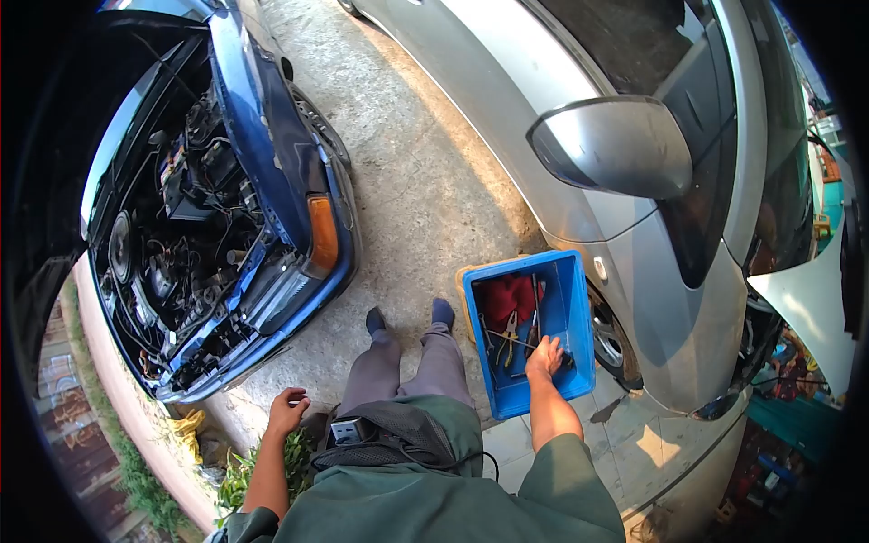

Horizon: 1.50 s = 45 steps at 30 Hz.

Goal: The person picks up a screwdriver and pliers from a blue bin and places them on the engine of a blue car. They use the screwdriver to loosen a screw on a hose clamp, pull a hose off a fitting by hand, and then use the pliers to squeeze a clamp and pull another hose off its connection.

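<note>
My right hand [545, 358] reaches into a blue plastic bin [577, 308], its fingers closed round a screwdriver [516, 340] with a thin shaft pointing left. Part of the screwdriver is covered by the hand. Pliers with yellowish handles [510, 331] lie in the bin near the shaft, beside a red cloth [509, 297] and other long metal tools. My left hand [288, 410] hangs at my left side, fingers loosely bent and apart, holding nothing.
A blue car [272, 118] with its engine bay [186, 208] exposed stands on the left. On the right is a silver car [579, 204] with a protruding side mirror [615, 145]. Concrete ground [416, 181] runs between them. Green plants [262, 471] grow near my left arm.
</note>
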### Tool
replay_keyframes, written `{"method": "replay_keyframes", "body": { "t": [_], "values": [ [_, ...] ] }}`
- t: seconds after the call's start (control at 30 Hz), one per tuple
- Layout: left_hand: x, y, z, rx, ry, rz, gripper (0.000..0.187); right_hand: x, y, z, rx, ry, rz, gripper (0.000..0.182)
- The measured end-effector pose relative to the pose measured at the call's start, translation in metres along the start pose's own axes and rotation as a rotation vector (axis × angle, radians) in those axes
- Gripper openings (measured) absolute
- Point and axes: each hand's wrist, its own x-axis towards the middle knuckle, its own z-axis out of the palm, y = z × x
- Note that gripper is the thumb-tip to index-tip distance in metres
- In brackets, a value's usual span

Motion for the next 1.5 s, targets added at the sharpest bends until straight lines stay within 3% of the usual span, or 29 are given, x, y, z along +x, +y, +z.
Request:
{"method": "replay_keyframes", "body": {
  "t": [0.27, 0.33, 0.37, 0.47, 0.5, 0.57, 0.8, 0.87, 0.9, 0.97, 1.03, 1.1, 1.17, 1.23, 1.37, 1.5],
  "values": [
    [0.0, -0.006, 0.024, -0.011, 0.01, 0.056, 0.038, -0.002, 0.024, -0.004, -0.017, 0.1, -0.234, 0.024],
    [-0.011, -0.004, 0.032, -0.02, 0.017, 0.038, 0.038, 0.008, 0.022, -0.003, 0.144, -0.253, -0.168, 0.039],
    [-0.013, -0.001, 0.035, -0.006, 0.005, 0.035, 0.039, 0.006, 0.015, -0.006, 0.135, -0.251, -0.193, 0.039],
    [-0.019, -0.016, 0.04, -0.04, 0.01, -0.012, 0.038, -0.016, 0.005, -0.019, 0.114, -0.253, -0.149, 0.067],
    [-0.02, -0.022, 0.042, -0.055, 0.011, 0.003, 0.037, -0.014, -0.003, -0.018, 0.103, -0.257, -0.152, 0.067],
    [-0.029, -0.027, 0.037, -0.037, 0.052, 0.036, 0.036, -0.016, -0.001, -0.01, 0.055, -0.277, -0.005, 0.063],
    [-0.037, -0.069, 0.035, -0.089, 0.055, -0.067, 0.031, -0.01, 0.012, 0.004, 0.041, -0.256, -0.031, 0.045],
    [-0.038, -0.069, 0.037, -0.114, 0.026, -0.11, 0.031, -0.014, 0.013, 0.001, 0.223, -0.101, -0.062, 0.035],
    [-0.038, -0.064, 0.039, -0.106, 0.013, -0.107, 0.031, -0.015, 0.014, -0.002, 0.222, -0.102, -0.046, 0.035],
    [-0.036, -0.054, 0.042, -0.088, -0.029, -0.168, 0.032, -0.015, 0.014, -0.009, 0.5, -0.062, 0.044, 0.031],
    [-0.023, -0.056, 0.046, -0.093, -0.053, -0.128, 0.032, -0.022, 0.01, -0.01, 0.535, 0.032, 0.05, 0.03],
    [-0.012, -0.053, 0.047, -0.101, -0.077, -0.086, 0.031, -0.029, 0.007, -0.016, 0.667, 0.077, -0.055, 0.031],
    [0.0, -0.04, 0.046, -0.135, -0.062, -0.022, 0.031, -0.047, 0.002, -0.029, 0.64, 0.079, -0.13, 0.029],
    [0.008, -0.027, 0.041, -0.102, -0.072, 0.011, 0.032, -0.055, -0.004, -0.034, 0.663, -0.003, -0.002, 0.026],
    [0.015, -0.014, 0.027, -0.156, -0.078, 0.019, 0.033, -0.065, 0.0, -0.008, 0.621, 0.09, 0.177, 0.021],
    [0.013, -0.044, 0.014, -0.18, -0.061, -0.024, 0.032, -0.057, 0.005, -0.003, 0.562, 0.07, 0.097, 0.022]
  ]
}}
